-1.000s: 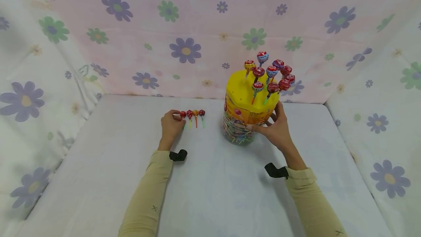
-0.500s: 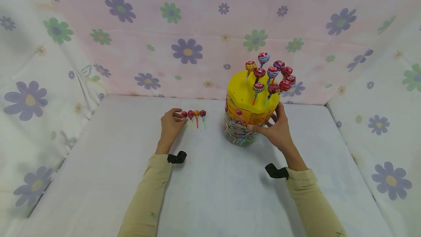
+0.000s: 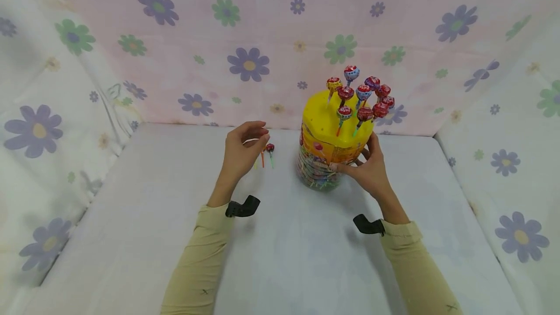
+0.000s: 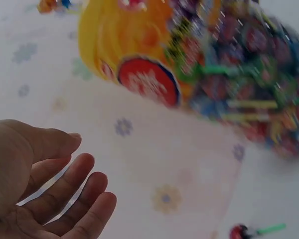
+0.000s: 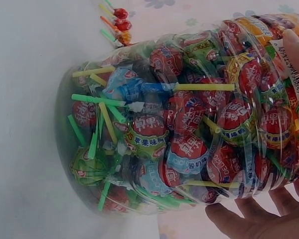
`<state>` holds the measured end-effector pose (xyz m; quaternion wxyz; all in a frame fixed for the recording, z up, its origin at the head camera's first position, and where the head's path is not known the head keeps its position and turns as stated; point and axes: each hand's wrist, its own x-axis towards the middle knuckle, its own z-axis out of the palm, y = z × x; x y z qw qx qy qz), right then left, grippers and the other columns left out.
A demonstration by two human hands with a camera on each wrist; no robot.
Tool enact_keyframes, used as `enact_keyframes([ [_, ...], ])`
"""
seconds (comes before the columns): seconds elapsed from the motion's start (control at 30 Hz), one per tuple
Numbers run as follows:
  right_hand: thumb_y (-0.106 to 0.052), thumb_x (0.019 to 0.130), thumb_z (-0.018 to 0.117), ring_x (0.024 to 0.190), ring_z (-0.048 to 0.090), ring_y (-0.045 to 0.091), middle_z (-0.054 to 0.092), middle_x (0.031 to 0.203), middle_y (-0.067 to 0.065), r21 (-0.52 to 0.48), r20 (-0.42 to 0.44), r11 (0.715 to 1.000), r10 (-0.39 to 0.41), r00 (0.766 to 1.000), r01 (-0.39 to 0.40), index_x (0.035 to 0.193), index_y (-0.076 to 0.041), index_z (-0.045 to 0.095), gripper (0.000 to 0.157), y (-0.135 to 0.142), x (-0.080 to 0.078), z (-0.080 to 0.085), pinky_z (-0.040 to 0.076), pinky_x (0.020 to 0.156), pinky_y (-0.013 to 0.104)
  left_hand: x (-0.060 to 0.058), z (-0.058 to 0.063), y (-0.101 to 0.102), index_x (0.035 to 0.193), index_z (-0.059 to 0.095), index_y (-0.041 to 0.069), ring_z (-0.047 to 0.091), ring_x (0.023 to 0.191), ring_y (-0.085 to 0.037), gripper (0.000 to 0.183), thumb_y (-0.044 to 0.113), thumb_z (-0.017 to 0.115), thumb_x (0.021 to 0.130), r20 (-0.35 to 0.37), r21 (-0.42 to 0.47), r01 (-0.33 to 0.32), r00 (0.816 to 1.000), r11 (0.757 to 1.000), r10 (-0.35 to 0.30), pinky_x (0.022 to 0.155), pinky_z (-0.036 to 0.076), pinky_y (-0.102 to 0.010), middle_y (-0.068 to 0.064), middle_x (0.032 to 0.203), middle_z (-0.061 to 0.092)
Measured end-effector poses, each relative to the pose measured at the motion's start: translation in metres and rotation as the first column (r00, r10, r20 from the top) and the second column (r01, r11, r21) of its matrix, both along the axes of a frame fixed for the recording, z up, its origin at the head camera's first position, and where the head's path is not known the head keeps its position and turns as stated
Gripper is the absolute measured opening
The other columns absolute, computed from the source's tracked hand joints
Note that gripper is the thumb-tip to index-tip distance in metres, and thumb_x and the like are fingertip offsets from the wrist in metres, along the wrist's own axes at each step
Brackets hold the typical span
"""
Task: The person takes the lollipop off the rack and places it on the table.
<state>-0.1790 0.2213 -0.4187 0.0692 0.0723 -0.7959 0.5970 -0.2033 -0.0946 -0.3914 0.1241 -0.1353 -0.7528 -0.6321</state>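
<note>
My right hand [image 3: 369,171] grips the side of a clear plastic jar [image 3: 317,171] with a yellow lid [image 3: 316,116]. Wrapped lollipops fill the jar [image 5: 189,129], with green and yellow sticks showing through its wall. Several more lollipops [image 3: 365,114] stand upright in the lid. Over the table, left of the jar, my left hand [image 3: 240,154] is raised with its fingers loosely bent. Nothing lies between thumb and fingers of that left hand [image 4: 60,184] in the left wrist view. It partly hides a short row of lollipops, whose rightmost lollipop [image 3: 271,148] shows beside the fingertips.
The row of lollipops [image 5: 122,25] lies flat on the white table [image 3: 280,247], seen past the jar in the right wrist view. A flowered cloth backdrop [image 3: 175,62] closes off the back and both sides.
My left hand has left the left end of the lollipop row, rising and shifting right so that it now covers part of the row. My right hand keeps its grip on the jar.
</note>
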Motion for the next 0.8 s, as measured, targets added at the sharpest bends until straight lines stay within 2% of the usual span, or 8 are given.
enact_keyframes([
  [0.13, -0.009, 0.083, 0.085, 0.143, 0.040, 0.036, 0.036, 0.157, 0.006, 0.000, 0.004, 1.000, 0.010, 1.000, -0.010, 0.158, -0.021, 0.022, 0.098, 0.000, 0.000, 0.000, 0.036, 0.114, 0.065, 0.006, 0.023, 0.015, 0.123, 0.068, -0.002, 0.069, 0.104, -0.030, 0.029, 0.003, 0.070, 0.094, -0.061, 0.030, 0.042, 0.997, 0.999, -0.040, 0.091, 0.059, -0.030, -0.021, 0.112, 0.071],
  [0.27, -0.009, 0.083, 0.085, 0.144, 0.039, 0.037, 0.035, 0.157, 0.006, -0.002, 0.009, 1.000, 0.014, 1.000, -0.014, 0.158, -0.021, 0.022, 0.099, 0.000, -0.001, 0.001, 0.035, 0.114, 0.066, 0.009, 0.043, 0.035, 0.121, 0.068, -0.004, 0.070, 0.104, -0.030, 0.027, 0.001, 0.068, 0.095, -0.166, 0.015, 0.067, 0.984, 0.998, -0.064, 0.094, 0.059, -0.038, -0.020, 0.113, 0.071],
  [0.4, -0.010, 0.083, 0.085, 0.146, 0.038, 0.037, 0.034, 0.158, 0.005, -0.004, 0.026, 1.000, 0.010, 1.000, -0.010, 0.158, -0.022, 0.021, 0.099, 0.000, -0.001, 0.001, 0.035, 0.114, 0.067, 0.009, 0.059, 0.057, 0.121, 0.067, -0.006, 0.069, 0.107, -0.030, 0.024, 0.001, 0.064, 0.098, -0.237, 0.009, 0.074, 0.969, 0.997, -0.069, 0.095, 0.059, -0.036, -0.020, 0.116, 0.070],
  [0.6, -0.009, 0.084, 0.084, 0.146, 0.037, 0.038, 0.033, 0.159, 0.006, -0.008, 0.019, 1.000, 0.010, 1.000, -0.010, 0.158, -0.021, 0.021, 0.098, 0.000, 0.000, 0.000, 0.034, 0.114, 0.068, 0.004, 0.080, 0.087, 0.129, 0.061, -0.007, 0.067, 0.113, -0.030, 0.031, 0.000, 0.061, 0.100, -0.246, 0.063, 0.102, 0.966, 0.993, -0.083, 0.098, 0.057, -0.031, -0.022, 0.124, 0.066],
  [0.8, -0.010, 0.083, 0.084, 0.147, 0.035, 0.038, 0.032, 0.160, 0.007, 0.001, 0.029, 1.000, -0.006, 1.000, 0.006, 0.158, -0.020, 0.020, 0.099, -0.001, -0.001, 0.000, 0.034, 0.114, 0.067, -0.005, 0.089, 0.111, 0.136, 0.057, -0.006, 0.064, 0.117, -0.029, 0.037, 0.001, 0.061, 0.100, -0.196, 0.074, 0.138, 0.973, 0.988, -0.121, 0.100, 0.054, -0.025, -0.021, 0.129, 0.063],
])
